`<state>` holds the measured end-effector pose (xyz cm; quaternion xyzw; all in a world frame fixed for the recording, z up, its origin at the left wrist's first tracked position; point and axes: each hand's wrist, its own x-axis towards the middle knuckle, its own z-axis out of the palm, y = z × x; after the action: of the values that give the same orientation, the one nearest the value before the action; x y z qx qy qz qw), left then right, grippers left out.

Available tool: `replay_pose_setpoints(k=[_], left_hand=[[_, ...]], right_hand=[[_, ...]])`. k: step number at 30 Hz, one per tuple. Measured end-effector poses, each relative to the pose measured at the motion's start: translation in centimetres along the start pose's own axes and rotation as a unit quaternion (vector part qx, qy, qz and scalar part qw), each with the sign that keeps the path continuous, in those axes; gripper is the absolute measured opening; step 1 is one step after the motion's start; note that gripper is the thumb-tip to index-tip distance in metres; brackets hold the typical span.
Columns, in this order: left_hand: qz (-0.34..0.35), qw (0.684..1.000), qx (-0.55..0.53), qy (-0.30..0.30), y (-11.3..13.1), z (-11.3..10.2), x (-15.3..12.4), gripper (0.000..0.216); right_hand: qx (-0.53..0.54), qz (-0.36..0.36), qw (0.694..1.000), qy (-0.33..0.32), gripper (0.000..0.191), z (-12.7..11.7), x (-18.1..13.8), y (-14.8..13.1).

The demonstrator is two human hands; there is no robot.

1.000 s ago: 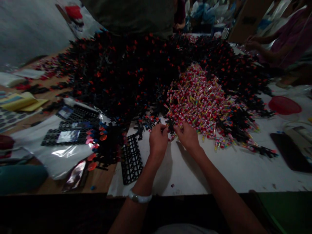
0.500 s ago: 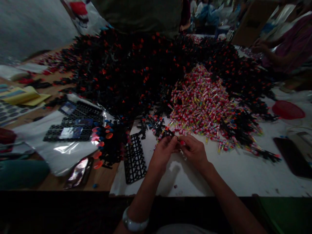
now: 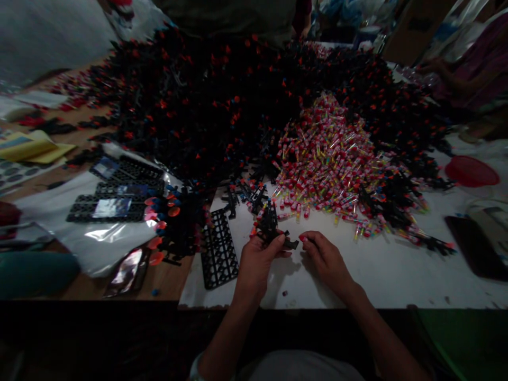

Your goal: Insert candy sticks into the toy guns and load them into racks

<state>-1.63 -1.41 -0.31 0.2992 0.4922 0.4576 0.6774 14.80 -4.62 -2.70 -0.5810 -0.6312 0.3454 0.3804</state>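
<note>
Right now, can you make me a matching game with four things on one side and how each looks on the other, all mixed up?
1. left grip
2. nearest rack
3. disc
4. paper

A. red, far right
B. yellow, far left
C. holding a toy gun
D. black, full of holes

Pairs: 1-C, 2-D, 3-A, 4-B

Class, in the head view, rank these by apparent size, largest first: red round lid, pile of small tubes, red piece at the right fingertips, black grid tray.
1. Pile of small tubes
2. Black grid tray
3. Red round lid
4. Red piece
</note>
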Motion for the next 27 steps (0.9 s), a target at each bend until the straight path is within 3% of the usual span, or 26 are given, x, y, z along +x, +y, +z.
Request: replay_pose_setpoints(k=[18, 24, 27], left_hand=[[0.023, 1.0, -0.002, 0.02, -0.83, 0.08, -0.27, 0.028], [0.021, 1.0, -0.002, -0.003, -0.63, 0.05, -0.28, 0.028], [0.017, 1.0, 0.001, 0.005, -0.67, 0.08, -0.4, 0.028]], right_hand=[[0.054, 0.033, 0.998, -0.02, 0.03, 0.4, -0.33, 0.13], [0.082, 0.071, 0.991, -0.082, 0.034, -0.13, -0.05, 0.26], [0.062, 0.056, 0.993, -0.089, 0.033, -0.4, -0.07, 0.09]])
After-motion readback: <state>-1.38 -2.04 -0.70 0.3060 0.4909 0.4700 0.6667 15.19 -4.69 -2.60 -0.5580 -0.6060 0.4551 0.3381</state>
